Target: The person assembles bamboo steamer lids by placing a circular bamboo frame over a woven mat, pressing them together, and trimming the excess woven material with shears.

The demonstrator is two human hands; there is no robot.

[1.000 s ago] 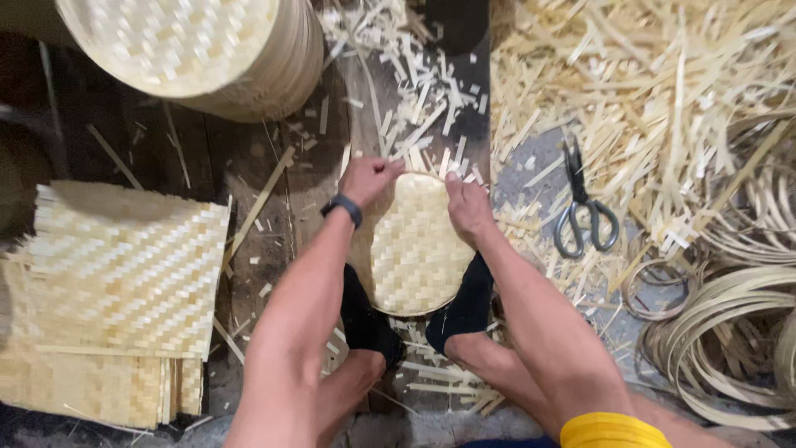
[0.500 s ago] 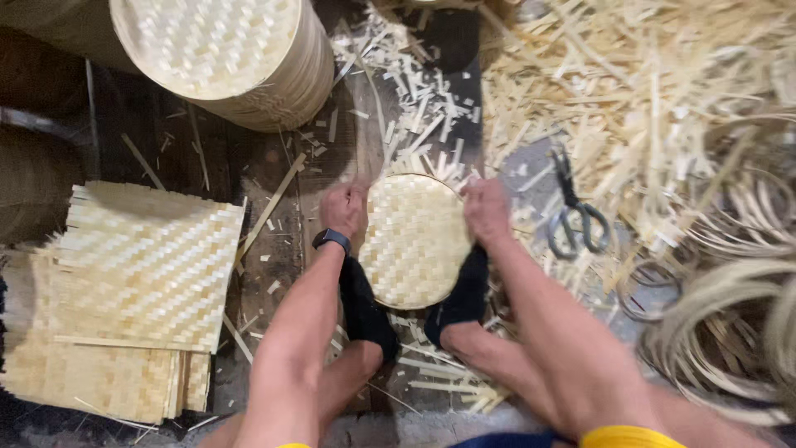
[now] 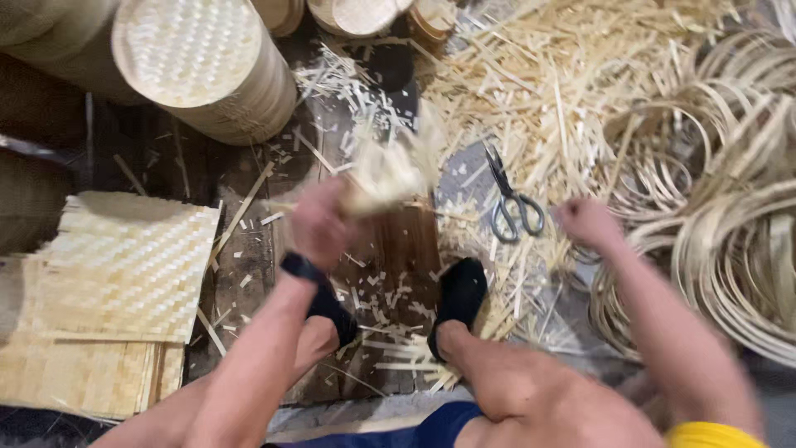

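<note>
My left hand (image 3: 319, 222) grips a round woven bamboo disc (image 3: 390, 170), lifted off the floor and blurred by motion. A dark band sits on that wrist. My right hand (image 3: 590, 222) is out to the right, loosely curled and holding nothing, near the coiled bamboo rings (image 3: 730, 249). A pair of scissors (image 3: 510, 199) lies on the floor between my hands. My two feet in black socks (image 3: 460, 294) rest on the wooden boards below.
A stack of square woven bamboo mats (image 3: 116, 282) lies at the left. A tall stack of round woven lids (image 3: 207, 70) stands at the upper left. Loose bamboo strips (image 3: 564, 91) cover the floor at the upper right.
Both hands held the disc flat between my feet. Now my left hand has lifted it up and away, and my right hand has let go and swung to the right.
</note>
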